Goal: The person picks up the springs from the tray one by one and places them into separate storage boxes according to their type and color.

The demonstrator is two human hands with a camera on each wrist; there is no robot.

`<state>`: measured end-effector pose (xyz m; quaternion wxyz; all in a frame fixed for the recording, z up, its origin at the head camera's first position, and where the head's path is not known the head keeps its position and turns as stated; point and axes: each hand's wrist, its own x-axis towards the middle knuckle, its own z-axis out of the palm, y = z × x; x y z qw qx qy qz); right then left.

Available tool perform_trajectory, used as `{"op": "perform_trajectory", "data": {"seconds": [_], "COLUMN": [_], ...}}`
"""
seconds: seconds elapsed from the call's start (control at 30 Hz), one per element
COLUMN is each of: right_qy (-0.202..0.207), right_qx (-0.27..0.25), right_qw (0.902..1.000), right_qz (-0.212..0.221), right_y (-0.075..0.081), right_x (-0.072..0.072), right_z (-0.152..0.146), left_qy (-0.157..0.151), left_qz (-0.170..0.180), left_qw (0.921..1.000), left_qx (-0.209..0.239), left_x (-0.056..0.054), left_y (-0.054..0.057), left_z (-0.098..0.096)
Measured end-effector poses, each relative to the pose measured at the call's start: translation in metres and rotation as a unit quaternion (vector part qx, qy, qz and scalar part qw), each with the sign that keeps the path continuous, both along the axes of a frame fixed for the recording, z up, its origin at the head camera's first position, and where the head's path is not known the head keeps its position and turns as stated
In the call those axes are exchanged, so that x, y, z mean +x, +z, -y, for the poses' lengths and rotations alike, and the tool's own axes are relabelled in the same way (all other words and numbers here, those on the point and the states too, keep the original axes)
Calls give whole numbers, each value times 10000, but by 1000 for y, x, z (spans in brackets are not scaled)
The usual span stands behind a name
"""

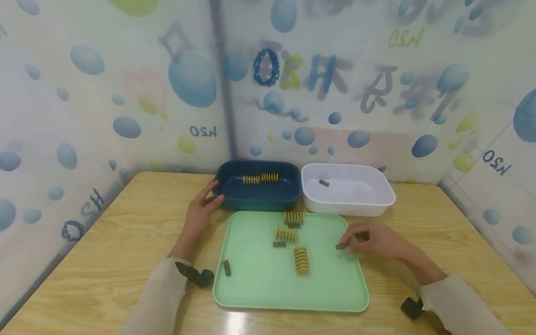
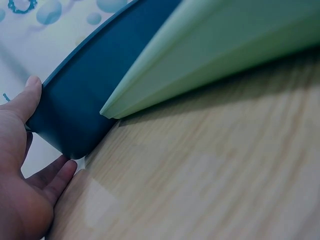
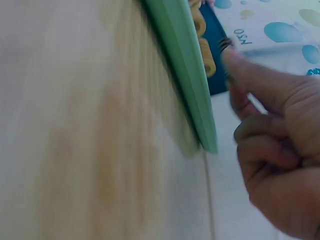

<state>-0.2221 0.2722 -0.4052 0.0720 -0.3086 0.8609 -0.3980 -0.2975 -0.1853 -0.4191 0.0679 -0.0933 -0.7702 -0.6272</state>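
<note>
My right hand (image 1: 374, 239) pinches a small dark coil spring (image 1: 341, 246) between thumb and fingertips, over the right side of the green tray (image 1: 259, 291). In the right wrist view, the spring's end (image 3: 226, 44) pokes out past the thumb; the other fingers are curled in. My left hand (image 1: 200, 209) rests against the left end of the dark blue bin (image 1: 259, 204), its fingers fairly straight. Larger yellow springs lie on the tray, one (image 1: 301, 260) near its middle and two farther back. Small dark springs (image 1: 279, 244) lie there too, one (image 1: 227, 268) near the left edge.
The blue bin has two yellow springs (image 1: 251, 180) in it. Beside it on the right stands a white bin (image 1: 347, 207) with one small dark spring (image 1: 324, 183). Both bins are behind the tray on a wooden table (image 1: 113, 232), before a patterned wall covering (image 1: 167, 139).
</note>
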Motion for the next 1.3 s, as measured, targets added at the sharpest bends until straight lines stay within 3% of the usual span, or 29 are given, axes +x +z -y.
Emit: {"op": "perform_trajectory", "data": {"seconds": [0.23,0.77,1.1,1.3], "right_qy": [-7,-644,-1157,-1270], "right_qx": [-215,134,199,197], "right_qw": [9993,9951,9907,9913], "right_qz": [-297,-739,-686,-271], "right_y": [16,52,59,62], "right_x": [-4,-30,-50,-60], "right_z": [-4,-4,-9,-11], "left_qy": [168,75,108,67], "left_qz": [-107,-77,-48,-49], "left_qw": [9998,9999,9999,9999], "left_qx": [-99,105,67,66], "left_x": [-8,-8,-9,-10], "left_y": [-17,-15,-15,-16], "left_z": [5,2,2,2]}}
